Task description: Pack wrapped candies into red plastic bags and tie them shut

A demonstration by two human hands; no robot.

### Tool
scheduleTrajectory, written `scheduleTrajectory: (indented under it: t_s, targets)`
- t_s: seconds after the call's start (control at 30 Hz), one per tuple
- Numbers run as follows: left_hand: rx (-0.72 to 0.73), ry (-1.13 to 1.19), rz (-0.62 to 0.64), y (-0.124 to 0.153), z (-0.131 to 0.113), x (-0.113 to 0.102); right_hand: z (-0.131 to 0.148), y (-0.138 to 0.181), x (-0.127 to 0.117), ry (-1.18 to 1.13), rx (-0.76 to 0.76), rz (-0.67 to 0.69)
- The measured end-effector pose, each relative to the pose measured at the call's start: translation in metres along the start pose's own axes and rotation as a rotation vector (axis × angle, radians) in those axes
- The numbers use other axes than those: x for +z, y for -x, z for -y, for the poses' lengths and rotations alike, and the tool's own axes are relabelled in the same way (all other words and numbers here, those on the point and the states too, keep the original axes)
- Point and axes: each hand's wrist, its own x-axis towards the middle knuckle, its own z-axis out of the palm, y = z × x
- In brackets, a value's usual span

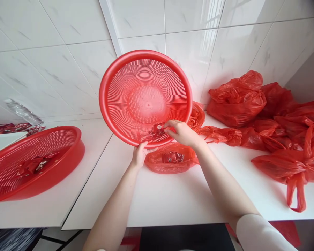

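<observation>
A red plastic colander (146, 57) is tipped toward me above the table, its perforated inside facing me. My left hand (140, 155) grips its lower rim, thumb over the edge. Inside, near the lower right wall, lie a few small red printed packets (157, 129). The closed fingers of my right hand (180, 132) pinch at the right end of these packets. Directly below the colander, an open red plastic bag (157, 167) rests on the table with similar packets (174, 157) in it.
A second red colander (68, 160) with packets (34, 166) stands at left. Tied red plastic bags (235, 101) are piled at right, one bag (285, 164) near the front edge. A clear plastic bottle (24, 112) lies by the tiled wall. A seam divides the white tabletop (151, 205).
</observation>
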Motion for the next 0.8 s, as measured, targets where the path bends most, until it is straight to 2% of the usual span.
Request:
scheduleTrajectory:
  t_s: [0.13,0.2,0.27,0.37,0.47,0.6,0.67,0.8]
  targets:
    - [-0.108,-0.016,0.163,0.008,0.004,0.006,-0.01,-0.001,0.017,0.23,0.172,0.176]
    - [-0.125,-0.029,0.188,0.011,0.007,0.009,-0.017,-0.002,0.023,0.273,0.205,0.222]
    - [-0.139,-0.036,0.181,0.012,0.009,0.009,-0.025,-0.004,0.025,0.27,0.179,0.212]
    - [-0.14,-0.038,0.171,0.012,0.009,0.008,-0.035,-0.007,0.022,0.207,0.116,0.146]
    - [-0.116,-0.044,0.163,0.011,0.007,0.007,-0.041,-0.009,0.018,0.098,0.06,-0.031]
    - [-0.074,-0.031,0.121,0.008,0.005,0.007,-0.04,-0.009,0.012,0.019,0.084,-0.251]
    - [-0.055,-0.024,0.094,0.007,0.004,0.007,-0.037,-0.009,0.008,-0.027,0.112,-0.286]
    - [-0.036,-0.013,0.056,0.004,0.006,0.005,-0.031,-0.007,0.003,-0.122,0.164,-0.243]
